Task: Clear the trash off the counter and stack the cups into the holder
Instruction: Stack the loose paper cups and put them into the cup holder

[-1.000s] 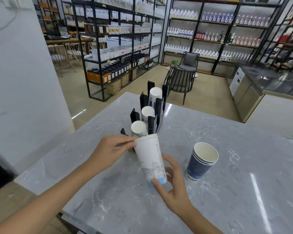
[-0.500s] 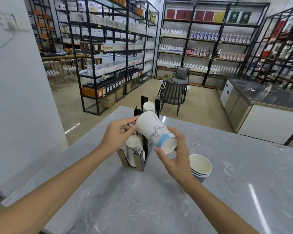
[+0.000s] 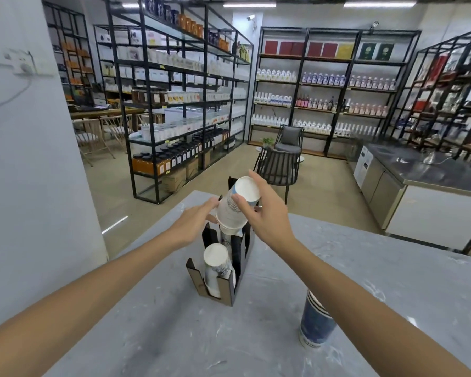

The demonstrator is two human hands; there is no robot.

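Both hands' grip is on one inverted white paper cup (image 3: 235,205) at frame centre, right hand (image 3: 267,213) clasping it, left hand (image 3: 195,223) steadying, over the black cup holder (image 3: 229,268)'s middle stack; the blue cup stack (image 3: 314,326), lower right on the tabletop (image 3: 161,336), remains.

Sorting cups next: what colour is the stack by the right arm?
Dark navy blue stack, white base band, in the head view.
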